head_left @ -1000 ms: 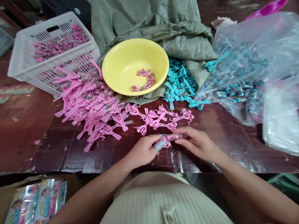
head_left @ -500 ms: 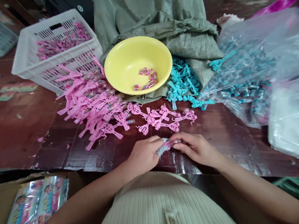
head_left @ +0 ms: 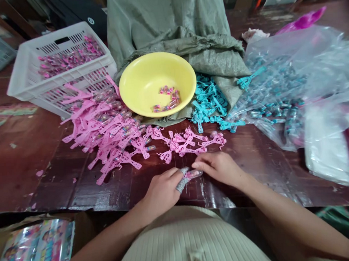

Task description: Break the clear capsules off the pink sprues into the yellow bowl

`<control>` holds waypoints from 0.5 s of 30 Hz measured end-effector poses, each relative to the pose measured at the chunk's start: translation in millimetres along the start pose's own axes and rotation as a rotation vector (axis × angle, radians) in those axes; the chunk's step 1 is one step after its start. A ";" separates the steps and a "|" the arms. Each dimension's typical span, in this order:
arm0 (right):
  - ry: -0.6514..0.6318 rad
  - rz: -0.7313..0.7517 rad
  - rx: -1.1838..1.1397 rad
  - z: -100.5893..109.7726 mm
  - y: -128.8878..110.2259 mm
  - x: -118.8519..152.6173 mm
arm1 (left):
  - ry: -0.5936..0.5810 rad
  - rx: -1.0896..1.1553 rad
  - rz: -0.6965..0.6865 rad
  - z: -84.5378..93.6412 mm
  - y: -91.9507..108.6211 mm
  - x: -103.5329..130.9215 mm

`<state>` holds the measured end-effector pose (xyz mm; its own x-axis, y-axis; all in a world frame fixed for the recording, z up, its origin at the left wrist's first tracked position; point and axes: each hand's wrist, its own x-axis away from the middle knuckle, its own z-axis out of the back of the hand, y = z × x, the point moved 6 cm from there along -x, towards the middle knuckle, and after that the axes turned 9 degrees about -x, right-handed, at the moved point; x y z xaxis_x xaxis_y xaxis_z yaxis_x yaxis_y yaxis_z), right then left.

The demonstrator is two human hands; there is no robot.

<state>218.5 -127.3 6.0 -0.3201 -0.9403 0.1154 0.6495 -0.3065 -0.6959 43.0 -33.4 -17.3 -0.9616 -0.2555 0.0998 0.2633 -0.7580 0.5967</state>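
Observation:
My left hand (head_left: 163, 188), with grey wrapping on its finger and thumb, is closed on a pink plastic piece with a clear capsule-shaped tube (head_left: 195, 173) that points right. Just above the tube's tip is my right hand (head_left: 219, 167), its fingers loosely bent and nothing visible in them. Several pink plastic pieces (head_left: 178, 144) with small cranks lie beyond my fingers. To their left is a heap of pink pieces fitted with clear tubes (head_left: 106, 130). A yellow basin (head_left: 136, 83) behind holds a few small clear tubes with pink ends (head_left: 172, 101).
A white crate (head_left: 26, 86) of pink-ended tubes stands at the back left. Turquoise pieces (head_left: 209, 97) are piled beside a grey-green woven sack (head_left: 167, 16). On the right lie a clear plastic bag (head_left: 300, 56) of turquoise-ended tubes and white plastic packaging (head_left: 326, 148). Printed packs (head_left: 36, 249) sit lower left.
My right hand has let go of the clear tube and lifted slightly away from it. My left hand keeps the pink piece and has shifted a little left and nearer my body.

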 end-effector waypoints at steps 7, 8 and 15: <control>0.238 0.187 0.426 66.9 71.6 -42.0 | 0.029 0.681 0.237 4.3 -30.5 0.6; 0.233 0.185 0.404 68.0 71.1 -42.5 | 0.068 0.712 0.244 4.9 -32.3 -0.4; -0.050 0.361 -0.146 12.4 -23.3 -4.9 | 0.184 0.987 0.276 3.2 -28.9 -12.7</control>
<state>213.5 -117.3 30.4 -0.0530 -0.9909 -0.1237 0.6083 0.0662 -0.7909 47.4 -6.2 -33.3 -0.8291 -0.4956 0.2587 0.2133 0.1473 0.9658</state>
